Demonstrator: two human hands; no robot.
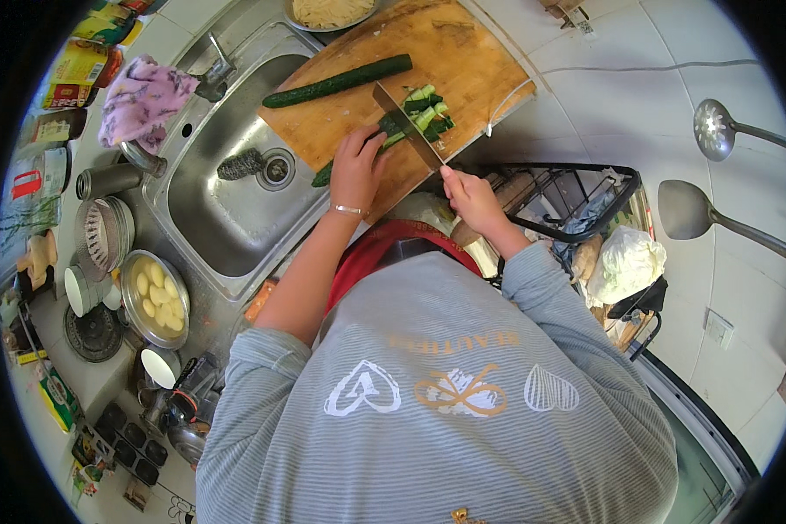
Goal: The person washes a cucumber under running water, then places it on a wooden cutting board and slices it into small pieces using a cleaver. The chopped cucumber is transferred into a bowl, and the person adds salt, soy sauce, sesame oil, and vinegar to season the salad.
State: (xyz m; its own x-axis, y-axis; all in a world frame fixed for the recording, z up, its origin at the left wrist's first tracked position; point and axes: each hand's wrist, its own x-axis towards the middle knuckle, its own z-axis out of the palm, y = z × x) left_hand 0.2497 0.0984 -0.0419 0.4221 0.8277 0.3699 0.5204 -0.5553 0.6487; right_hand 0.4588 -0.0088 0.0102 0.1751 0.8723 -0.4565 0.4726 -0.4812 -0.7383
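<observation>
My right hand (473, 200) is closed around the handle of a cleaver (406, 124). The blade stands on edge across a partly cut cucumber (323, 175), on a wooden cutting board (478, 59). With its fingers on that cucumber, just left of the blade, my left hand (355, 170) holds it against the board and covers part of it. Several chopped cucumber pieces (429, 114) lie to the right of the blade, some showing pale green flesh. A whole cucumber (340, 82) rests farther back on the board.
The board overlaps a steel sink (216, 216) holding a dark, rough object (240, 164). Behind stands a bowl of pale strips (333, 12). Peeled potatoes sit in a metal bowl (131, 298) at left. A black wire rack (580, 232) adjoins the board's right side.
</observation>
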